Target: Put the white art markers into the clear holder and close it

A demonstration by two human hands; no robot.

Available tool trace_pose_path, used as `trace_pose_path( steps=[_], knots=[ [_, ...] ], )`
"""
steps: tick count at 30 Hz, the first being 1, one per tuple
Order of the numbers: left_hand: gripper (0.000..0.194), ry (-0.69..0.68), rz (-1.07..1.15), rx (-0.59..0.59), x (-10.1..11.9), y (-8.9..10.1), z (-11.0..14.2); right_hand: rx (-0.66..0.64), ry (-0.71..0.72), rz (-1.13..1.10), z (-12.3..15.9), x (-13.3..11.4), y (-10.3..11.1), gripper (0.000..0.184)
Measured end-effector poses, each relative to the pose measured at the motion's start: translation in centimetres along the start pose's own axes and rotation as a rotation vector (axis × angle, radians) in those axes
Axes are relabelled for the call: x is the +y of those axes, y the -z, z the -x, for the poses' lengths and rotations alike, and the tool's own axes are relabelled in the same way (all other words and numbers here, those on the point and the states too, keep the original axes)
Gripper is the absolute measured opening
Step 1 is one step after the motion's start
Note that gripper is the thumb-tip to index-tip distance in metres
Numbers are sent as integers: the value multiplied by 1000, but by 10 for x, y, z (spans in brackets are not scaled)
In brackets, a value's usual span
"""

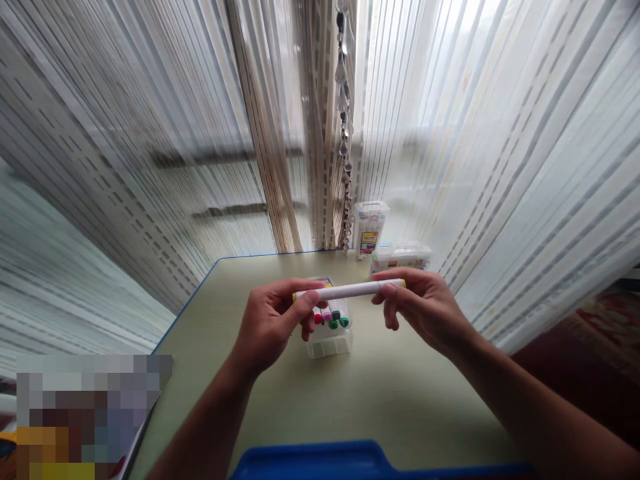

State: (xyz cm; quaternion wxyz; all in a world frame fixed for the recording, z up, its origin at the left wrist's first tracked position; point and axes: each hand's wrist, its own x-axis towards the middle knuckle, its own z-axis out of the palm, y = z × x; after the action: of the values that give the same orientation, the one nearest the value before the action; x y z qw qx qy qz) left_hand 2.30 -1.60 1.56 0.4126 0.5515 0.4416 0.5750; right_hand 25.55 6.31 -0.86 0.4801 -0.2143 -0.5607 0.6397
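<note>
A white marker point(350, 291) with yellow ends is held level above the table, both hands pinching it. My left hand point(270, 320) grips its left end between thumb and fingers. At the right end, my right hand point(425, 303) closes thumb and fingers on it near the yellow tip. Below and behind the marker lies a clear plastic marker case point(329, 345). Several markers with red, pink and green ends point(334, 319) show in it. Part of the case is hidden by the marker and my left fingers.
On the pale green table point(400, 387), an upright clear case point(369, 230) and a lying clear case point(404, 255) stand at the back right. A blue plastic edge point(310, 460) crosses the near side. String curtains point(200, 120) hang behind; a blurred patch covers the lower left.
</note>
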Motion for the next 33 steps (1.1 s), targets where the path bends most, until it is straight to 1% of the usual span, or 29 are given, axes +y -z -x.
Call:
trace_pose_path(
  steps=[4, 10, 17, 21, 26, 33],
  knots=[
    [26, -1, 82, -26, -2, 2, -1, 5, -14, -53, 0, -4, -2, 23],
    [28, 32, 200, 2, -5, 2, -1, -10, -34, -120, 1, -5, -1, 23],
    [30, 37, 313, -20, -9, 4, -2, -4, -53, -183, 1, -4, -1, 26],
    [32, 60, 353, -21, -10, 4, -1, -9, -56, -180, 1, -2, -1, 26],
    [33, 28, 306, -17, -12, 4, -1, 24, -50, -128, 2, -2, 0, 25],
    [27, 21, 176, -7, -9, -1, 1, -2, -20, -64, 1, 5, 3, 24]
  ],
)
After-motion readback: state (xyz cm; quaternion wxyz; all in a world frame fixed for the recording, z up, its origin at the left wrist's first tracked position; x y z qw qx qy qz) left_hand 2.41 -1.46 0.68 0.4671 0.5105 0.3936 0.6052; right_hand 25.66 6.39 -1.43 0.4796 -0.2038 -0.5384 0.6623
